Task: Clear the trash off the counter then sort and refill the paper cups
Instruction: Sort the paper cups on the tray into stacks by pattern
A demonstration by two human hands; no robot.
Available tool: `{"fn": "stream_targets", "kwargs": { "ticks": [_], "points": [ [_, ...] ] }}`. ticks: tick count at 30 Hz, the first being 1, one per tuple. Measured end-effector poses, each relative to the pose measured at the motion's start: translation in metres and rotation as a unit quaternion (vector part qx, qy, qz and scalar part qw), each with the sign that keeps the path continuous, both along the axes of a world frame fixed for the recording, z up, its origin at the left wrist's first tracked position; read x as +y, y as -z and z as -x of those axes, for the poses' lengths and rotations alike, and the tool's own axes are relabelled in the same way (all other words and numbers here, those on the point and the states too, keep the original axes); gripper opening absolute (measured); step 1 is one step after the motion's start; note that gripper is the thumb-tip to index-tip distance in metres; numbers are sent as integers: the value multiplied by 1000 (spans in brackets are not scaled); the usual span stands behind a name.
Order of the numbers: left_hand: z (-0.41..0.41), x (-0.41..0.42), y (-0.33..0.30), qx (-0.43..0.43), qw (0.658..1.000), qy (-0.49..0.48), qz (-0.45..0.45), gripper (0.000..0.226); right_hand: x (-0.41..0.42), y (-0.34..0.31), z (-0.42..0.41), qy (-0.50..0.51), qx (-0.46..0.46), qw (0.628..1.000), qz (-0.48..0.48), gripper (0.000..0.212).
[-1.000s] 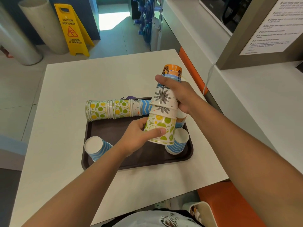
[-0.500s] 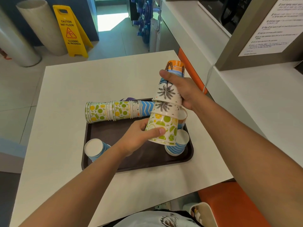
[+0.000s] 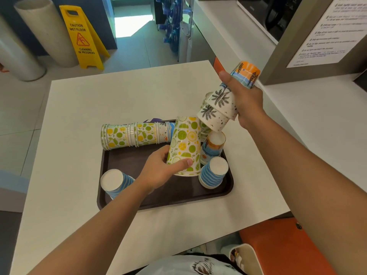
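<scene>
My left hand grips an upside-down citrus-print cup that stands over the dark brown tray. My right hand holds a tilted stack of palm-print cups with an orange sunset cup on top, lifted up and to the right, apart from the citrus cup. A long stack of citrus cups lies on its side at the tray's far edge. Two blue-striped cups and an orange sunset cup stand upside down on the tray.
The tray rests on a white square table. A white counter with a framed notice runs along the right. An orange seat is at bottom right. A yellow wet-floor sign and grey tubes stand on the floor beyond.
The right hand pulled the palm-print stack up and to the right, off the citrus cup, which stays in the left hand over the tray.
</scene>
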State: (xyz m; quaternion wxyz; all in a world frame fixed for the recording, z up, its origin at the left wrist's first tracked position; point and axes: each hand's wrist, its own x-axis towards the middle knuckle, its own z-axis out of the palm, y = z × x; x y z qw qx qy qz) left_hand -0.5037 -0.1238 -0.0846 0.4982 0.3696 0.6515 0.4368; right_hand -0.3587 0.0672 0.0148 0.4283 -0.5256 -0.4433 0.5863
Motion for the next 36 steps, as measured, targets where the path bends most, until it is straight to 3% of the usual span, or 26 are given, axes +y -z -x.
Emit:
{"fn": "stream_targets", "kwargs": {
  "ticks": [6,10,14,18,24,30,36],
  "points": [
    [1,-1,6,15,1000,-2,10,67,-7,9,-9,31,-34,998,-44,38],
    [0,2,9,21,999,-26,10,62,-11,22,-21,40,-119,983,-136,50],
    [-3,5,9,31,999,-43,0,53,-26,50,-19,-7,-140,968,-206,68],
    [-3,8,9,30,998,-57,-11,49,-33,83,-18,-85,-161,969,-167,77],
    [1,9,9,37,996,-74,-23,81,-41,102,-31,-113,-266,934,-209,87],
    [-2,17,1,37,993,-98,-46,50,-29,111,-43,-233,-338,896,-168,78],
    [-4,49,-15,58,987,-119,-94,51,-23,104,-42,-239,-354,898,-105,80]
  ]
}}
